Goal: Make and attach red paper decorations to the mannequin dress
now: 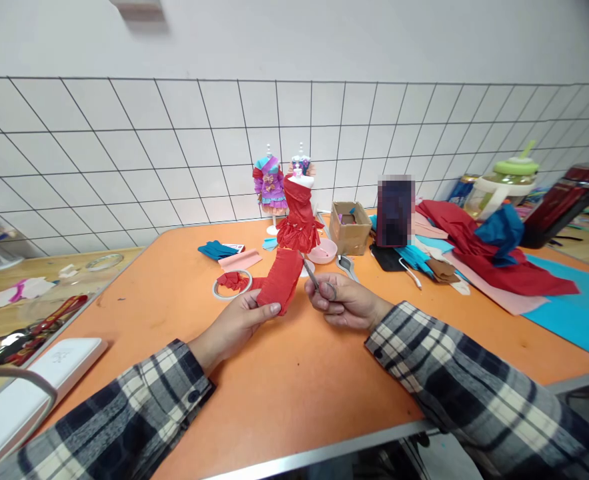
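My left hand (pixel 244 320) pinches the lower edge of a folded strip of red crepe paper (pixel 280 280), thumb on top. In my right hand (pixel 344 303) is a pair of small scissors (pixel 319 283), my fingers around the handles and the blades pointing up at the strip's right edge. Whether the blades touch the paper I cannot tell. Just behind stands a small white dress form in a red crepe-paper dress (pixel 299 213). A roll of tape (pixel 215 287) lies left of the strip, with more red paper (pixel 234 283) in and beside its ring.
Two more dressed forms, one in a purple dress (pixel 270 187), stand at the back. A cardboard box (pixel 350 230), pink dish (pixel 323 251) and phone (pixel 395 213) are right of centre. Coloured paper sheets (pixel 504 257), a lidded jug (pixel 504 180) and a dark red flask (pixel 564 207) fill the right.
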A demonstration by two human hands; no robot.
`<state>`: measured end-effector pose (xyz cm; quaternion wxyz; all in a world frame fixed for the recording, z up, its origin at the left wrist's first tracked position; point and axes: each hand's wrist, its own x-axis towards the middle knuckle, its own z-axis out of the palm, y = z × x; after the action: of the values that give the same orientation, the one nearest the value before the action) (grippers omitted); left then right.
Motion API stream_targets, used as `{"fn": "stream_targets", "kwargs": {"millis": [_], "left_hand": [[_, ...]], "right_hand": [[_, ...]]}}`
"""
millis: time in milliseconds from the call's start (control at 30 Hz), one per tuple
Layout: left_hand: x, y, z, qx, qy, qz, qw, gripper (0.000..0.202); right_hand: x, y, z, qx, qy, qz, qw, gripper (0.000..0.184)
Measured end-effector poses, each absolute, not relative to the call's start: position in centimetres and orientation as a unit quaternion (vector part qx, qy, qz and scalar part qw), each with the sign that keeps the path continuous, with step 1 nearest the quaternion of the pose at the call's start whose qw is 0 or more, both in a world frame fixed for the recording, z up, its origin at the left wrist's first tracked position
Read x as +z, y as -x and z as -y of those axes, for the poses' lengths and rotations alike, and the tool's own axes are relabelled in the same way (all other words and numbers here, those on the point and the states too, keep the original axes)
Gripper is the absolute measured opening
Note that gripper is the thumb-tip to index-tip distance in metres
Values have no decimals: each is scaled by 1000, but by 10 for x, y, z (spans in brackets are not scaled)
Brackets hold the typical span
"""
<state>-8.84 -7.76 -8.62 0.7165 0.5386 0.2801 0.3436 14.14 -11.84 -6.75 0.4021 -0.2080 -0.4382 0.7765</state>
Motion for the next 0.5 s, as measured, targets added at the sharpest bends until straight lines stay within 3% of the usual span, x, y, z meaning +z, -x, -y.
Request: {"fn": "stream_targets", "kwargs": {"millis": [500], "left_hand": [[-91,91,73,344,-512,-293,730,30]], "right_hand": [[-71,-147,116,782,185,424,417,35]]}}
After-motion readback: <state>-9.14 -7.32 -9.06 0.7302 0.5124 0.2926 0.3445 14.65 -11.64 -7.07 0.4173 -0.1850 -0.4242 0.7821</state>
